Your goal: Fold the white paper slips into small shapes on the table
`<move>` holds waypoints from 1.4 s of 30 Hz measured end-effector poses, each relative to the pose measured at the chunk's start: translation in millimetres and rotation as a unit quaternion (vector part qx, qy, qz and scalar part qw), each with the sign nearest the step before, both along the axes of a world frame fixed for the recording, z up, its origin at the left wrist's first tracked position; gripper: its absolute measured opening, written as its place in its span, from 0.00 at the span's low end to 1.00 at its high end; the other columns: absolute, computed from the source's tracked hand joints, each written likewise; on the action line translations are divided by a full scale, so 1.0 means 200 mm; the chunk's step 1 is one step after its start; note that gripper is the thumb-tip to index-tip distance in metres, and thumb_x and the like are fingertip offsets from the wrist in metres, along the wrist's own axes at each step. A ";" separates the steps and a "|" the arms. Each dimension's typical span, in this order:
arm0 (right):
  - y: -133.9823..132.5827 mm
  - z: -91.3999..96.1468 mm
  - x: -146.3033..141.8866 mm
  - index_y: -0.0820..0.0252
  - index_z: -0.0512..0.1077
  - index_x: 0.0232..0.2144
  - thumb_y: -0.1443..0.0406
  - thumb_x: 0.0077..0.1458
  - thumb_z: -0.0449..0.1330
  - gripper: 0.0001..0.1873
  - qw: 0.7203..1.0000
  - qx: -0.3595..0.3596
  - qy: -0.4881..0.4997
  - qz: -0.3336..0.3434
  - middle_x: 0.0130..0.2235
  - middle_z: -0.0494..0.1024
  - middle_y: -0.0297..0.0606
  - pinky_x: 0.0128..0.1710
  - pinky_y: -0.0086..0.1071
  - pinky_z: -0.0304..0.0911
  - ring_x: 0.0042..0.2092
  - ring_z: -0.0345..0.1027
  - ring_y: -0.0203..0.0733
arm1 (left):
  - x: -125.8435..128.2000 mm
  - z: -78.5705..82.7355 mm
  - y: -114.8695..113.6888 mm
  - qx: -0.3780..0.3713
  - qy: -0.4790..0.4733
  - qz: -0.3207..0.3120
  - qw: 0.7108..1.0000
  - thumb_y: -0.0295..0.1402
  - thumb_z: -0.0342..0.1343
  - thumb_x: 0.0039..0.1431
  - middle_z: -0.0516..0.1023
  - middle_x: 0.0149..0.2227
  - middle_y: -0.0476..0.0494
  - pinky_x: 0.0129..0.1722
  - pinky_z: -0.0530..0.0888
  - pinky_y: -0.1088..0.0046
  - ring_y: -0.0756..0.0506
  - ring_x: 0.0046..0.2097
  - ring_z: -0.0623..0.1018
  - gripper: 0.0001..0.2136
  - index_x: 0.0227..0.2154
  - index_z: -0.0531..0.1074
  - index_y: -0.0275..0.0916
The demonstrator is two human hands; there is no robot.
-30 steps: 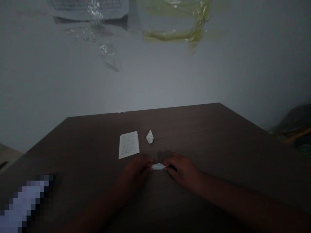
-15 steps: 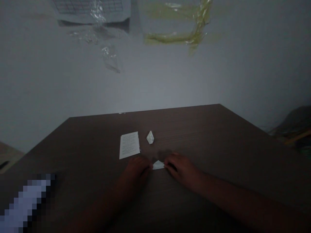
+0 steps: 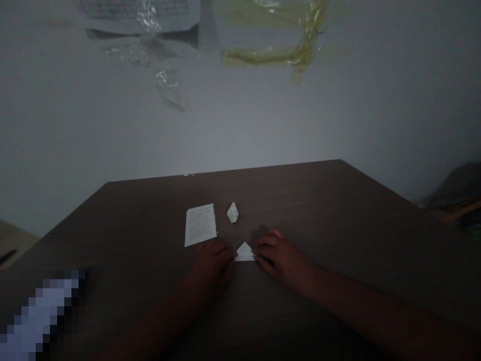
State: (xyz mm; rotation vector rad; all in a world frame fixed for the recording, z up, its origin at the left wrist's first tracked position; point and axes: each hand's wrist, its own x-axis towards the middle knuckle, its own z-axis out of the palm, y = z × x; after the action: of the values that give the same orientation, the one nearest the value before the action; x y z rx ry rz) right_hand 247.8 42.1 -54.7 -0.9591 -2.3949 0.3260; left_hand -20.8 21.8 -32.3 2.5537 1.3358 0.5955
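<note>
A small white folded paper triangle (image 3: 245,251) lies on the dark wooden table (image 3: 338,215) between my hands. My left hand (image 3: 212,261) pinches its left corner with curled fingers. My right hand (image 3: 280,255) holds its right corner, fingers bent and pressed to the table. Just beyond, a small folded white paper piece (image 3: 232,212) sits on the table, and a flat white printed sheet (image 3: 200,224) lies to its left.
A blurred-out patch (image 3: 37,316) covers the table's near left. The wall behind carries a taped grid sheet (image 3: 131,10) and yellowish tape (image 3: 278,45). Dark clutter (image 3: 458,200) sits off the table's right edge.
The paper between my hands went from a flat sliver to a raised triangle, its point now up toward the far side. Both hands stayed at its corners.
</note>
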 end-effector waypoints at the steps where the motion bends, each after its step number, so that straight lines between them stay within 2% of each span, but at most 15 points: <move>1: -0.01 0.01 0.00 0.58 0.87 0.45 0.70 0.73 0.67 0.07 1.000 0.003 -0.008 -0.003 0.46 0.87 0.45 0.56 0.48 0.76 0.52 0.78 0.53 | 0.00 0.00 0.00 0.004 0.011 0.001 1.000 0.22 0.57 0.71 0.88 0.47 0.42 0.56 0.81 0.56 0.35 0.51 0.85 0.14 0.46 0.85 0.44; 4: -0.03 0.03 0.01 0.57 0.88 0.47 0.70 0.73 0.68 0.08 0.999 0.015 -0.045 -0.011 0.50 0.87 0.45 0.58 0.47 0.76 0.55 0.76 0.55 | -0.01 0.02 -0.01 0.003 0.042 -0.002 0.999 0.22 0.58 0.72 0.87 0.50 0.41 0.57 0.81 0.54 0.34 0.53 0.85 0.13 0.46 0.86 0.43; 7: -0.05 0.06 0.03 0.56 0.88 0.52 0.68 0.73 0.68 0.10 0.994 0.033 -0.101 -0.025 0.56 0.86 0.47 0.61 0.52 0.75 0.59 0.74 0.59 | -0.02 0.07 -0.03 -0.015 0.053 -0.041 0.998 0.23 0.60 0.73 0.87 0.53 0.40 0.62 0.78 0.53 0.34 0.58 0.82 0.11 0.45 0.87 0.43; 10: -0.05 0.08 0.05 0.54 0.88 0.52 0.67 0.74 0.68 0.11 0.991 0.026 -0.126 -0.036 0.61 0.85 0.48 0.62 0.54 0.75 0.62 0.73 0.61 | -0.02 0.12 -0.04 -0.044 0.035 -0.107 0.993 0.21 0.60 0.72 0.88 0.52 0.44 0.64 0.76 0.56 0.37 0.58 0.82 0.12 0.44 0.86 0.43; 13: -0.04 0.08 0.05 0.53 0.89 0.52 0.67 0.75 0.67 0.11 0.992 0.011 -0.117 -0.045 0.65 0.84 0.46 0.63 0.56 0.75 0.65 0.72 0.64 | -0.01 0.12 -0.05 -0.065 0.023 -0.135 0.988 0.17 0.60 0.69 0.89 0.50 0.49 0.61 0.75 0.61 0.41 0.56 0.84 0.16 0.46 0.85 0.45; 20: -0.01 0.03 0.05 0.52 0.89 0.54 0.65 0.77 0.66 0.12 0.996 -0.020 -0.079 -0.031 0.66 0.84 0.47 0.72 0.60 0.67 0.71 0.69 0.63 | 0.07 0.07 -0.05 -0.068 0.031 -0.024 0.997 0.17 0.57 0.70 0.90 0.51 0.47 0.58 0.73 0.58 0.39 0.55 0.86 0.17 0.48 0.84 0.45; 23: 0.00 0.02 0.05 0.52 0.89 0.54 0.64 0.77 0.66 0.12 0.996 -0.030 -0.075 -0.023 0.66 0.84 0.47 0.73 0.61 0.65 0.71 0.71 0.62 | 0.07 0.07 -0.06 -0.080 0.036 -0.011 0.996 0.18 0.59 0.69 0.89 0.52 0.46 0.59 0.73 0.56 0.37 0.56 0.85 0.17 0.51 0.83 0.44; 28: 0.00 0.02 0.05 0.52 0.89 0.55 0.63 0.77 0.66 0.12 0.996 -0.032 -0.077 -0.030 0.67 0.83 0.48 0.71 0.63 0.67 0.71 0.69 0.66 | 0.05 0.08 -0.05 -0.098 0.050 -0.018 0.994 0.19 0.60 0.67 0.88 0.56 0.45 0.62 0.71 0.51 0.34 0.61 0.83 0.18 0.53 0.83 0.45; 36: 0.00 0.03 0.05 0.55 0.89 0.52 0.65 0.74 0.68 0.10 0.999 -0.029 -0.032 -0.005 0.62 0.86 0.48 0.70 0.58 0.69 0.67 0.73 0.61 | 0.03 0.14 -0.08 -0.099 0.051 -0.045 0.993 0.22 0.65 0.66 0.89 0.57 0.48 0.64 0.69 0.53 0.36 0.61 0.83 0.19 0.55 0.85 0.49; 40: 0.02 0.04 0.05 0.57 0.89 0.44 0.68 0.72 0.70 0.06 0.999 -0.038 0.013 0.013 0.50 0.89 0.45 0.64 0.51 0.72 0.57 0.78 0.54 | 0.03 0.11 -0.08 -0.074 0.048 -0.060 0.994 0.24 0.66 0.69 0.89 0.50 0.48 0.61 0.70 0.54 0.37 0.57 0.83 0.10 0.46 0.85 0.46; 42: 0.03 0.05 0.05 0.57 0.88 0.43 0.69 0.71 0.71 0.04 0.998 -0.046 0.015 0.029 0.47 0.88 0.43 0.63 0.49 0.72 0.54 0.79 0.51 | 0.03 0.07 -0.07 -0.056 0.060 -0.062 0.995 0.24 0.64 0.72 0.89 0.49 0.47 0.59 0.70 0.55 0.37 0.56 0.84 0.08 0.45 0.84 0.45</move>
State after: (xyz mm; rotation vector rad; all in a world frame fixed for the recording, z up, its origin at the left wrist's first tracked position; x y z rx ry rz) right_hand 257.1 48.3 -45.0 -0.9203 -2.4013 0.4718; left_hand -14.3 8.0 -18.3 2.5921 1.1982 0.3409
